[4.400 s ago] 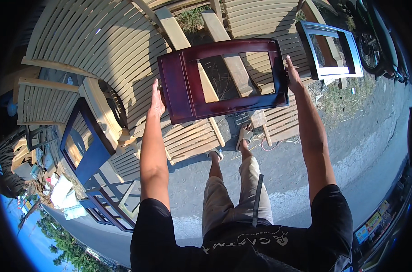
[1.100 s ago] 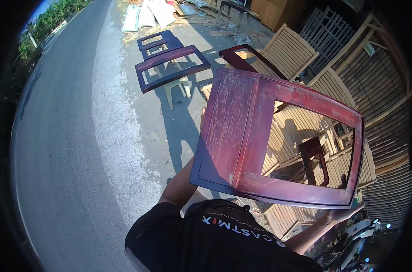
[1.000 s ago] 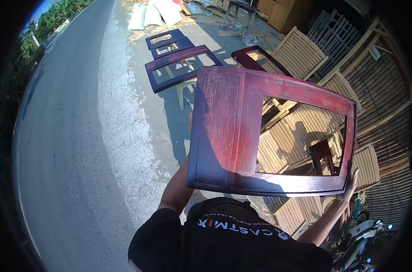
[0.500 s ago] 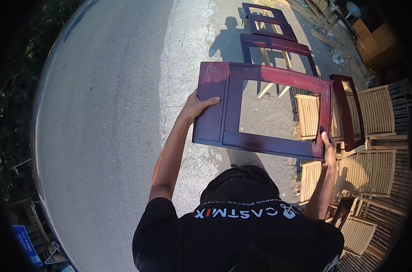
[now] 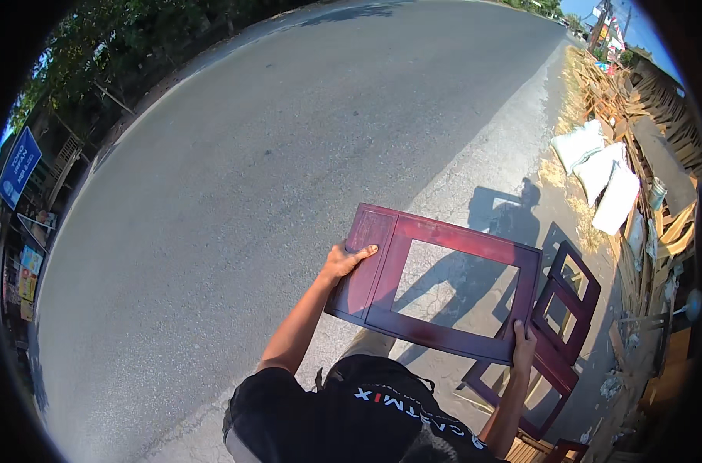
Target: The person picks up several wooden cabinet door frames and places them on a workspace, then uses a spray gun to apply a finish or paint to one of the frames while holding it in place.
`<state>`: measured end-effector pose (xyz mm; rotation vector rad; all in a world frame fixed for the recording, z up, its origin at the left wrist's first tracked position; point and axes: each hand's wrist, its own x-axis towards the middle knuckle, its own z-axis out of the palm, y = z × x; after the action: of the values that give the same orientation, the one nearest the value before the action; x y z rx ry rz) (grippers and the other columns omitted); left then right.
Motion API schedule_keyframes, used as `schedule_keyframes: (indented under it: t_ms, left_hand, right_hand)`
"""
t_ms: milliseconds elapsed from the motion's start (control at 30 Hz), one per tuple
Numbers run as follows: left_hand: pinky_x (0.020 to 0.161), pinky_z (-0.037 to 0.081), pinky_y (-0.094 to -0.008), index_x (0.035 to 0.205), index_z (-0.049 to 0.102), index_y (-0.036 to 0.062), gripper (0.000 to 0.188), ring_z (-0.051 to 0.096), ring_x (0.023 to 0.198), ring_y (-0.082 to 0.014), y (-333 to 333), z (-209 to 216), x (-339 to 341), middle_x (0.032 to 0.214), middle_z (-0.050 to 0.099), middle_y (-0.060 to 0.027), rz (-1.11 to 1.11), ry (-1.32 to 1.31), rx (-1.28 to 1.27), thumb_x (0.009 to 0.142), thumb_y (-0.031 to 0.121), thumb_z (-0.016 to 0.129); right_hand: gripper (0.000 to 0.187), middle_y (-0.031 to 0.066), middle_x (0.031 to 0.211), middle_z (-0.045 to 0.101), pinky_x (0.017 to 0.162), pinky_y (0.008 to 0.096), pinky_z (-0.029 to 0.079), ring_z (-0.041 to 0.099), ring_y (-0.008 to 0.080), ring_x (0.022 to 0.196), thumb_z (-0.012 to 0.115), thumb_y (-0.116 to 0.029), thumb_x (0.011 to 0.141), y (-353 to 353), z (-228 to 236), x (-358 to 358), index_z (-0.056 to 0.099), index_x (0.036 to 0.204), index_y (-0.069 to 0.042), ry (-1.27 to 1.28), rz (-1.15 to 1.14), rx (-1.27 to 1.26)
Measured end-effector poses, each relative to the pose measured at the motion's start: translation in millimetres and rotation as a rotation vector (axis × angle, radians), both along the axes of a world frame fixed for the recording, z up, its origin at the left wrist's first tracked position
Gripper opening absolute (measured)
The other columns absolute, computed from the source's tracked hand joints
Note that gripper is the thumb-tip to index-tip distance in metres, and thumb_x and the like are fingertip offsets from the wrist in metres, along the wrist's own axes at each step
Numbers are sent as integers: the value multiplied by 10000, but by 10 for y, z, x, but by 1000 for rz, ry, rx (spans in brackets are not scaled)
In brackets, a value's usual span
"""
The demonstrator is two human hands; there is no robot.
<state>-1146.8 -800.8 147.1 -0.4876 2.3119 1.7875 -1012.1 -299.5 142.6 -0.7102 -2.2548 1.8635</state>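
Observation:
Between my two hands I hold a dark red wooden frame (image 5: 474,238) with one large rectangular opening and a solid panel at its left end. My left hand (image 5: 346,261) grips the panel's left edge, thumb on the upper face. My right hand (image 5: 524,344) is closed on the lower right corner, its thumb along the face. The undersides and most fingers are hidden behind the wood. Held up off the ground, the frame lets the pavement show through its opening.
More dark red frames (image 5: 568,310) stand to my right, below the held one. White sacks (image 5: 596,171) and heaped wood scraps (image 5: 659,139) line the right side. A grey asphalt road (image 5: 235,177) stretches left and ahead. A blue sign (image 5: 19,166) stands far left.
The view has swung left and up the road, so the standing frames now appear lower right. Both hands keep their hold on the frame, which sits lower in the picture.

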Motion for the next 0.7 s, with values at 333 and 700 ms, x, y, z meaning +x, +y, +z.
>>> schedule_keyframes:
  t_ms: [333, 700]
  left_hand:
    - [871, 577, -408, 1264, 589, -95, 891, 706, 981, -288, 745, 279, -3822, 1125, 697, -221, -301, 58, 25, 679, 490, 922]
    - [898, 555, -416, 1321, 570, -106, 742, 667, 1037, -307, 4122, -8, -7369, 1207, 665, -223, -559, 12, 1, 804, 340, 859]
  right_hand:
    - [457, 31, 926, 686, 739, 263, 477, 592, 99, 815, 679, -365, 967, 545, 286, -3222, 704, 1180, 39, -84, -187, -41]
    - [697, 166, 969, 740, 771, 357, 548, 697, 212, 863, 710, -601, 873, 2457, 28, -4955, 708, 1221, 2, -190, -613, 20]
